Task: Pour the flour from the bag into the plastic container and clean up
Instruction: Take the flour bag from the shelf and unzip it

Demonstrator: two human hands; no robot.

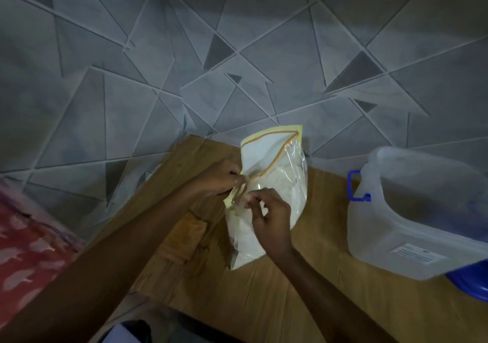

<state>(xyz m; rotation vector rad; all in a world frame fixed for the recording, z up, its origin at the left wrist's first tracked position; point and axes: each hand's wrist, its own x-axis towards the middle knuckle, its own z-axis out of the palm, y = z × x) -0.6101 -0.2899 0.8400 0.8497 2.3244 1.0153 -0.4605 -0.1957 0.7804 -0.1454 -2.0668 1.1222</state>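
Showing in view: one zip bag of flour (274, 200), one clear plastic container (412, 221), one blue lid (470, 282), one flattened cardboard sheet (264, 290), two hands, left (221, 180) and right (269, 216).

The plastic container (412, 210) runs off the right edge, and the blue lid (470, 282) under it is mostly hidden. The red cloth (29, 250) at left is blurred and cropped. The container's label is unreadable.

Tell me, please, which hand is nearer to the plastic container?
Right. The right hand pinches the flour bag on the side toward the plastic container; the left hand grips the bag's far edge.
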